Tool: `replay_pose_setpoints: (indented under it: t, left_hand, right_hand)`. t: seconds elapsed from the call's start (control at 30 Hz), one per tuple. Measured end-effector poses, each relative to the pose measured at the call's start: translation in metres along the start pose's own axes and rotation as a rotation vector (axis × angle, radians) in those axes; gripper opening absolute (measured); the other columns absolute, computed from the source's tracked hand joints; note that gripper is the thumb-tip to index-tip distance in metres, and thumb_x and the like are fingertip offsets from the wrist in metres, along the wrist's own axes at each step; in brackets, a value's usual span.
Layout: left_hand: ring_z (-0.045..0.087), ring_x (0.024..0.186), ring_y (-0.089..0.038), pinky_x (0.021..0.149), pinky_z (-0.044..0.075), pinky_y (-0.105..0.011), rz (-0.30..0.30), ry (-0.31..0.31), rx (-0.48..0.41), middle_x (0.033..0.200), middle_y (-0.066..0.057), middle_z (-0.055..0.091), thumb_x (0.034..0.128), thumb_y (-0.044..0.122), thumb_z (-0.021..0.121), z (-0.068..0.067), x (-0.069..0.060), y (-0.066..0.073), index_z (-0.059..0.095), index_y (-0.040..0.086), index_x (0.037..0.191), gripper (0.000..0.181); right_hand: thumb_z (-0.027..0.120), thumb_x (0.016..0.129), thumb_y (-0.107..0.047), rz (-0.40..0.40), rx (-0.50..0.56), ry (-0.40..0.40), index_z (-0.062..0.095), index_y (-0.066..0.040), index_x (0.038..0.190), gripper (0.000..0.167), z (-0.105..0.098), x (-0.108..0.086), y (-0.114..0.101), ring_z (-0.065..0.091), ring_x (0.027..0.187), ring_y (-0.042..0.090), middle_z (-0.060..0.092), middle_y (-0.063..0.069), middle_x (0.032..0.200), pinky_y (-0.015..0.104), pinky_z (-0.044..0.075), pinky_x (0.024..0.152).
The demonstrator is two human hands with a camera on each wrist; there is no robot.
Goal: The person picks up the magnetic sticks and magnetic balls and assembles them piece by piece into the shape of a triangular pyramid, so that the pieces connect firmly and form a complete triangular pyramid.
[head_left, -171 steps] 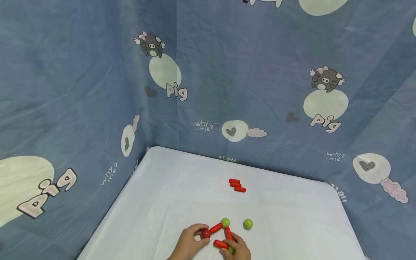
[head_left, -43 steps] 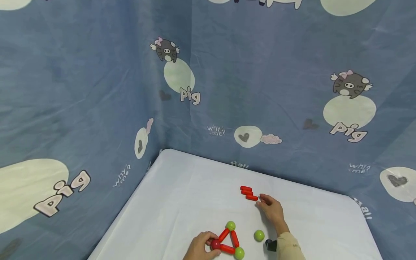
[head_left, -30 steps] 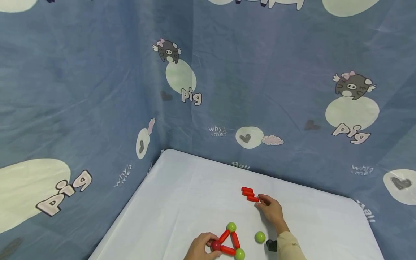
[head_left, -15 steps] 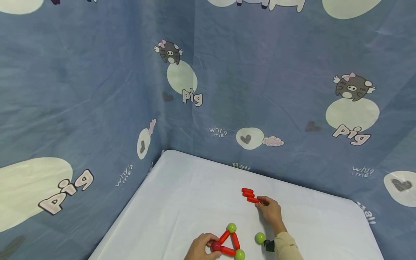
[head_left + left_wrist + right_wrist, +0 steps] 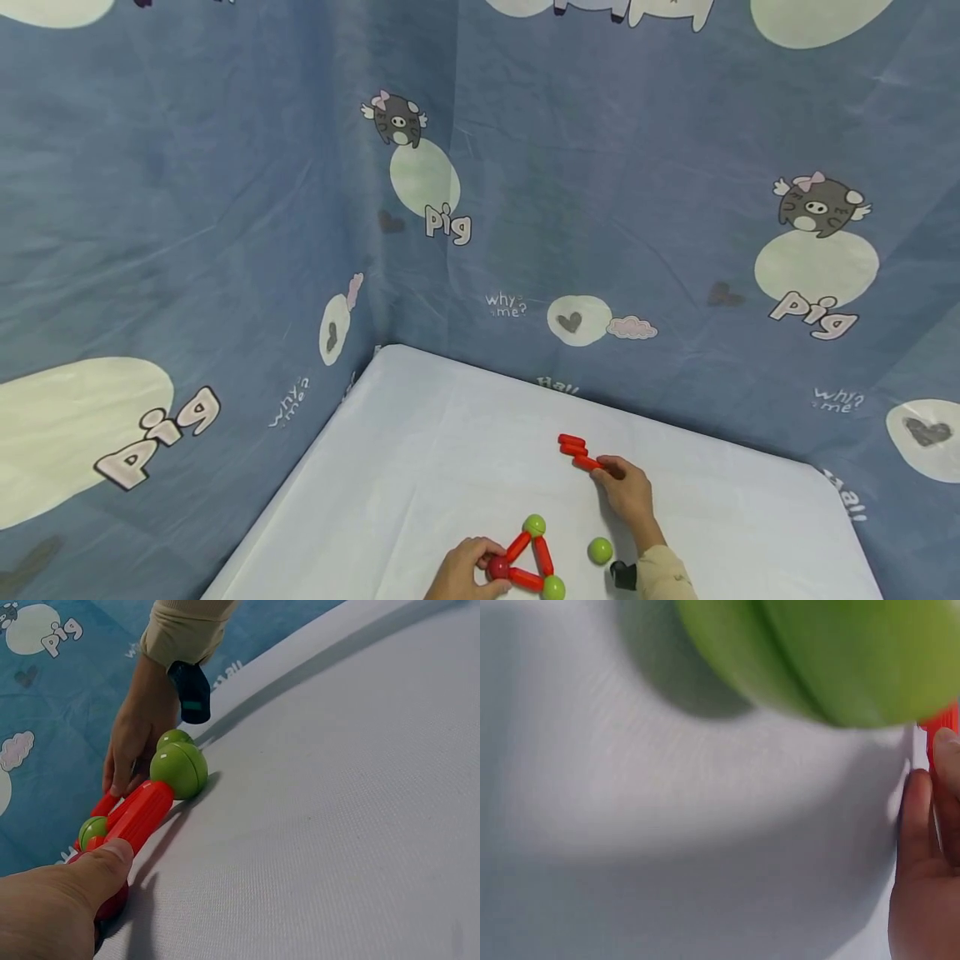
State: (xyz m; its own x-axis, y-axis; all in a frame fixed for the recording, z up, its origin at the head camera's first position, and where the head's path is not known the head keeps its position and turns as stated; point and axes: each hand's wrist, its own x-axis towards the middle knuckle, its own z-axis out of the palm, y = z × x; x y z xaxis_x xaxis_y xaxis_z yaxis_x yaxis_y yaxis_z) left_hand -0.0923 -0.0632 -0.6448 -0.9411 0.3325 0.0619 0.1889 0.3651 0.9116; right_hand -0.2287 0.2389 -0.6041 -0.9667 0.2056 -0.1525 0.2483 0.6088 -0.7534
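A triangle of three red rods, with a red ball (image 5: 498, 567) at its left corner and green balls (image 5: 534, 525) at the other two, lies on the white table. My left hand (image 5: 463, 572) grips the red ball between thumb and fingers. Farther back, my right hand (image 5: 627, 495) pinches the right end of a red rod (image 5: 587, 462), the nearest of three lying close together. In the right wrist view that rod (image 5: 949, 720) shows at the right edge by the thumb. The left wrist view shows my left thumb against the joined pieces, a green ball (image 5: 180, 769) beyond.
A loose green ball (image 5: 600, 550) lies between the triangle and my right forearm, beside the black wrist camera (image 5: 623, 575). Two more red rods (image 5: 572, 445) lie just behind the pinched one. Blue patterned cloth (image 5: 540, 208) hangs behind and left of the white table (image 5: 450, 417).
My right hand has gone from the triangle to the rods at the back and taken hold of the nearest one, whose right end has shifted slightly nearer. My left hand still holds the red ball.
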Motion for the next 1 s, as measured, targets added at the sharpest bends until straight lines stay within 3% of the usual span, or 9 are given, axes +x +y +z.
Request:
replay_pose_setpoints:
  t: [0.1, 0.33, 0.5, 0.63, 0.83, 1.0]
  left_hand:
    - [0.049, 0.081, 0.007, 0.069, 0.046, -0.018, -0.003, -0.004, 0.01, 0.09, 0.013, 0.063, 0.0841, 0.028, 0.084, 0.0, -0.001, 0.002, 0.07, 0.012, 0.11, 0.033]
    - [0.051, 0.082, 0.006, 0.071, 0.048, -0.019, -0.042, -0.01, 0.007, 0.09, 0.013, 0.063, 0.0828, 0.028, 0.085, -0.001, -0.001, 0.005, 0.07, 0.014, 0.108, 0.032]
    - [0.052, 0.082, 0.006, 0.07, 0.046, -0.019, -0.07, -0.006, 0.013, 0.09, 0.015, 0.062, 0.0828, 0.031, 0.085, 0.001, -0.001, 0.004, 0.07, 0.016, 0.108, 0.032]
    - [0.052, 0.082, 0.006, 0.069, 0.046, -0.019, -0.066, 0.002, 0.03, 0.09, 0.015, 0.062, 0.0827, 0.033, 0.085, 0.002, -0.001, 0.003, 0.07, 0.018, 0.108, 0.033]
    - [0.052, 0.082, 0.005, 0.071, 0.048, -0.02, -0.076, 0.001, 0.048, 0.091, 0.015, 0.063, 0.0821, 0.034, 0.086, 0.001, 0.0, 0.004, 0.07, 0.019, 0.108, 0.034]
    - [0.052, 0.082, 0.005, 0.072, 0.048, -0.021, -0.091, -0.005, 0.047, 0.091, 0.015, 0.063, 0.0818, 0.034, 0.086, 0.002, 0.0, 0.006, 0.07, 0.019, 0.108, 0.034]
  right_hand:
    - [0.07, 0.096, -0.016, 0.012, 0.017, 0.006, 0.069, -0.007, 0.126, 0.031, -0.004, -0.005, 0.001, 0.061, 0.114, 0.034, 0.068, 0.019, 0.125, 0.051, 0.051, 0.099]
    - [0.07, 0.097, -0.017, 0.007, 0.125, 0.018, 0.069, -0.006, 0.126, 0.031, -0.008, -0.012, 0.005, 0.061, 0.101, 0.023, 0.071, 0.016, 0.119, 0.023, 0.049, 0.076]
    - [0.072, 0.097, -0.023, 0.015, 0.261, 0.014, 0.069, -0.007, 0.128, 0.036, -0.011, -0.019, 0.0, 0.061, 0.096, 0.009, 0.071, 0.013, 0.122, 0.014, 0.049, 0.076]
    - [0.071, 0.097, -0.027, 0.05, 0.344, -0.004, 0.066, -0.009, 0.133, 0.04, -0.011, -0.026, -0.008, 0.061, 0.104, 0.009, 0.069, 0.013, 0.13, 0.015, 0.049, 0.085]
    - [0.068, 0.099, -0.035, 0.092, 0.392, -0.038, 0.06, -0.012, 0.141, 0.048, -0.009, -0.037, -0.015, 0.055, 0.124, 0.022, 0.061, 0.013, 0.142, 0.033, 0.051, 0.106]
    - [0.068, 0.099, -0.033, 0.085, 0.408, -0.033, 0.06, -0.013, 0.142, 0.048, -0.011, -0.046, -0.021, 0.055, 0.126, 0.022, 0.061, 0.01, 0.142, 0.034, 0.05, 0.108]
